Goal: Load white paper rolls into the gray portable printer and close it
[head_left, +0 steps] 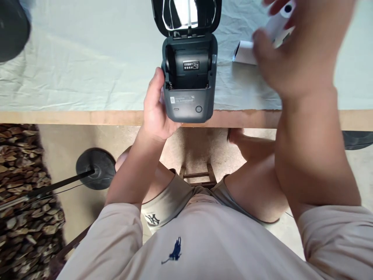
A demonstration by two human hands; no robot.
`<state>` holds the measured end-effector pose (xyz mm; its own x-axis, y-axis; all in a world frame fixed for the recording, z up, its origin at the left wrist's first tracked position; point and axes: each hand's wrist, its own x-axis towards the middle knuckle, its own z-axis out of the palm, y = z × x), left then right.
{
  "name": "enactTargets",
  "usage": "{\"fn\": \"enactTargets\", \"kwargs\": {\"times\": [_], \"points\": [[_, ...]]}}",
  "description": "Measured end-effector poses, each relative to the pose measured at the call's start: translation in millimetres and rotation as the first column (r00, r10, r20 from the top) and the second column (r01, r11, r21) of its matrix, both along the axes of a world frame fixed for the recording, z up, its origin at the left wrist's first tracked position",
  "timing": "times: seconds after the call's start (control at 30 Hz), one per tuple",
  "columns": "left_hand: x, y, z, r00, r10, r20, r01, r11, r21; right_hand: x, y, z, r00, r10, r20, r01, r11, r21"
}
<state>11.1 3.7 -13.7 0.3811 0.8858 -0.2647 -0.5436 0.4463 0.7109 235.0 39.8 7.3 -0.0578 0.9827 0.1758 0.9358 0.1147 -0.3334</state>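
1. Paper roll, small and white [276, 23], sits high up on the right side, held in the fingers [259, 41] of the right hand [294, 54]. The fingers are curled close around it. The picture is blurry there, so I cannot tell just how the roll is gripped.
2. A loose white strip of paper [243, 52] hangs from the roll and ends just above the table.
3. The left hand [155, 111] holds the left side of a dark grey plastic box, a little printer [189, 83]. The thumb rests on its side wall. The other fingers are hidden behind the printer.
4. The printer lies to the left of the roll and lower down, so the right hand is the nearer one to the roll. The roll's round end with its dark hole points up and to the right.
5. The printer's shiny black lid [186, 15] is flipped open and back. The hollow inside [188, 66] has no roll in it, only a small sticker.
6. The printer stands at the near edge of the table [87, 77], which has a pale green cloth over it and a wooden edge.
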Motion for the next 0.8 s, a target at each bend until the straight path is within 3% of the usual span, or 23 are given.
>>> {"fn": "enactTargets", "kwargs": {"times": [0.13, 0.3, 0.33, 0.37, 0.4, 0.43, 0.5, 0.53, 0.6, 0.8], "points": [[0, 1, 0.2, 1.0, 0.008, 0.005, -0.008, 1.0, 0.006, -20, -2, -8.8, 0.995, -0.063, 0.081, 0.072, 0.991, -0.109], [-2, 1, -0.1, 1.0, 0.018, 0.024, -0.018, 0.999, -0.031, -22, -3, -4.2, 0.993, -0.081, -0.086, 0.07, 0.99, -0.126], [-3, 1, -0.5, 0.999, 0.01, 0.036, -0.009, 0.999, -0.034, -24, -5, 0.0, 0.976, -0.096, -0.198, 0.076, 0.992, -0.105], [-3, 1, -0.9, 0.999, 0.003, 0.051, -0.001, 1.0, -0.031, -27, -6, 4.2, 0.919, -0.121, -0.374, 0.087, 0.99, -0.108], [-3, 1, -1.1, 0.998, -0.005, 0.067, 0.007, 1.0, -0.023, -30, -6, 7.7, 0.804, -0.159, -0.574, 0.088, 0.985, -0.148], [-3, 1, -1.2, 0.997, -0.012, 0.082, 0.013, 1.0, -0.013, -33, -6, 9.9, 0.631, -0.216, -0.745, 0.066, 0.972, -0.225], [-2, 2, -0.6, 0.996, -0.022, 0.084, 0.022, 1.0, 0.001, -39, -4, 10.1, 0.28, -0.377, -0.883, -0.046, 0.913, -0.404], [-1, 2, -0.1, 0.997, -0.026, 0.07, 0.025, 1.0, 0.004, -42, -3, 8.0, 0.192, -0.438, -0.878, -0.101, 0.881, -0.461], [0, 2, 0.7, 0.999, -0.029, 0.027, 0.029, 1.0, -0.005, -44, 0, 1.6, 0.157, -0.462, -0.873, -0.144, 0.864, -0.483], [-1, 3, -0.7, 0.997, 0.019, 0.076, -0.016, 0.999, -0.042, -45, -4, -3.7, 0.088, -0.256, -0.963, -0.118, 0.957, -0.266]]}}
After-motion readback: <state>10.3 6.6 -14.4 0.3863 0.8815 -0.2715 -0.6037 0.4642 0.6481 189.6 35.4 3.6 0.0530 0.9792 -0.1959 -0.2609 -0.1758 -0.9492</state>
